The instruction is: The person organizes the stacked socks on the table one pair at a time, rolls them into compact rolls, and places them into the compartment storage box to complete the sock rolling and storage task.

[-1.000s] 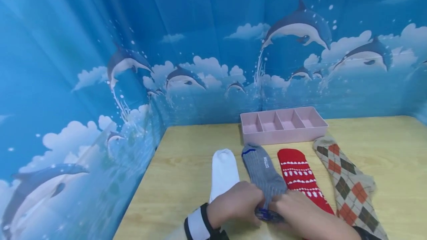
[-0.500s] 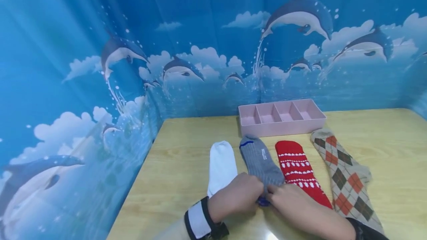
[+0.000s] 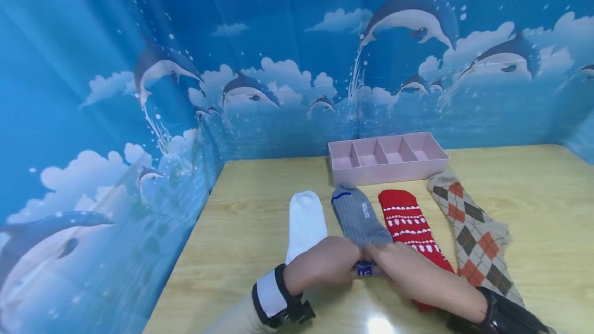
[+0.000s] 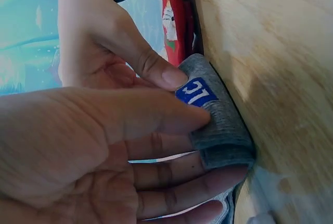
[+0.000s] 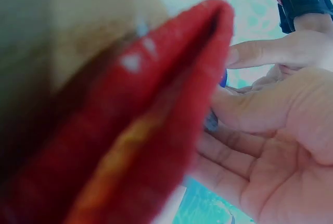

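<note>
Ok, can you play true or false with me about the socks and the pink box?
1. Both hands hold the grey ribbed sock. True: the left hand and right hand pinch its rolled end.
2. The pink plastic divided tray holds socks. False: none show in its compartments.
3. The red patterned sock lies between the grey one and the argyle sock. True.
4. The white sock sits rightmost. False: it is leftmost.
</note>
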Demonstrator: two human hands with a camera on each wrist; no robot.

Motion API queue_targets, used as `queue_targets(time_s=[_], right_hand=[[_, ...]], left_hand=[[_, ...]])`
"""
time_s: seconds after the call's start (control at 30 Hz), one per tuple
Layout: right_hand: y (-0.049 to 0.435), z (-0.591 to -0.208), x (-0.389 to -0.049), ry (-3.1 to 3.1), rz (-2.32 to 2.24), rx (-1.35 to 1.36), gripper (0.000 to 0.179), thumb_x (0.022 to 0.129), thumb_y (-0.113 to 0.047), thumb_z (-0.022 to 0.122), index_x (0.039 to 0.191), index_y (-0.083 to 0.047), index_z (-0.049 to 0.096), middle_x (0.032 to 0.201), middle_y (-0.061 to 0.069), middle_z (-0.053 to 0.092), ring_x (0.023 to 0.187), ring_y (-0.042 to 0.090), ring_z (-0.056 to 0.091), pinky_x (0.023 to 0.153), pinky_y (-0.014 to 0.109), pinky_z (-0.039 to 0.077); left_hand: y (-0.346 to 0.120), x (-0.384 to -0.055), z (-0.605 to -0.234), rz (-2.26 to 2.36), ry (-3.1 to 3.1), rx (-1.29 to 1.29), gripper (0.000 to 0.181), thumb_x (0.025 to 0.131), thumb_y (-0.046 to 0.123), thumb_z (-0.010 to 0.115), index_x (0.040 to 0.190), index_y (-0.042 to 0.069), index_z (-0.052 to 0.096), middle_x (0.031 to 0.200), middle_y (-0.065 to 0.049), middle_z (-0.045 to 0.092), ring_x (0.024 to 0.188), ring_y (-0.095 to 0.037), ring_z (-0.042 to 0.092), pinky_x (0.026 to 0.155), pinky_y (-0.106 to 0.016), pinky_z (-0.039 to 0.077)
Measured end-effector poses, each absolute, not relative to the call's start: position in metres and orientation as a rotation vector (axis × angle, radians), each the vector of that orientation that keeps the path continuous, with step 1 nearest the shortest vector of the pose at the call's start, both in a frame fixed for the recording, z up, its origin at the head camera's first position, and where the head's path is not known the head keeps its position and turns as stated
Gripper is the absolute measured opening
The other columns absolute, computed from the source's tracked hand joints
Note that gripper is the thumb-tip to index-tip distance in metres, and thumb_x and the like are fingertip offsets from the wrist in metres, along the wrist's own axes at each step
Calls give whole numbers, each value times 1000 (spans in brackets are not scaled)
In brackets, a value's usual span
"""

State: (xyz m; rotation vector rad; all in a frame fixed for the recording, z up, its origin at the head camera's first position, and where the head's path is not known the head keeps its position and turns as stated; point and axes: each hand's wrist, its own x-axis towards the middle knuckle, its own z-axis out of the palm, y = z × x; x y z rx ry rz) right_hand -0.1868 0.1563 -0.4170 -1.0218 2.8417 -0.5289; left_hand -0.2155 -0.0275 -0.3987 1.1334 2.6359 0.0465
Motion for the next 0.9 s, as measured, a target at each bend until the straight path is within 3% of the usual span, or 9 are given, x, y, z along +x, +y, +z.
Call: queue_targets(time_s=[0.17, 0.27, 0.5, 0.7, 0.9], right_hand=[[154, -419, -185, 2830, -626, -1005, 16, 91, -9, 72, 102, -17, 63, 82, -12, 60, 68, -4, 48, 58, 19, 44], [154, -422, -184, 2871, -621, -1030, 15, 88, -9, 75, 97, -18, 67, 83, -11, 59, 67, -4, 47, 57, 18, 43], [155, -424, -187, 2910, -601, -1082, 14, 82, -5, 79, 86, -18, 75, 86, -6, 65, 69, -1, 55, 58, 18, 47], [154, -421, -186, 2967, -480, -1101, 10, 78, -13, 84, 82, -18, 76, 83, -8, 66, 67, 1, 57, 56, 21, 47], [152, -419, -184, 2968, -380, -1110, 22, 74, -14, 87, 90, -17, 73, 83, -7, 67, 68, 3, 58, 56, 22, 46]], left_hand=[[-30, -217, -401, 96, 2620, 1125, 8, 92, 12, 69, 93, 18, 73, 80, 4, 69, 67, -7, 58, 64, -21, 48], [-28, -217, -401, 107, 2629, 1120, 9, 94, 13, 69, 100, 18, 71, 83, 4, 69, 70, -7, 60, 66, -21, 49], [-24, -219, -401, 122, 2657, 1083, 10, 95, 17, 70, 95, 20, 60, 76, 7, 59, 67, -6, 54, 62, -22, 45], [-26, -220, -400, 108, 2714, 1093, 11, 92, 15, 70, 86, 22, 64, 73, 9, 60, 63, -6, 53, 60, -23, 43], [-26, -221, -402, 39, 2804, 1188, 5, 91, 19, 72, 95, 21, 72, 87, 7, 67, 74, -8, 60, 69, -26, 46]])
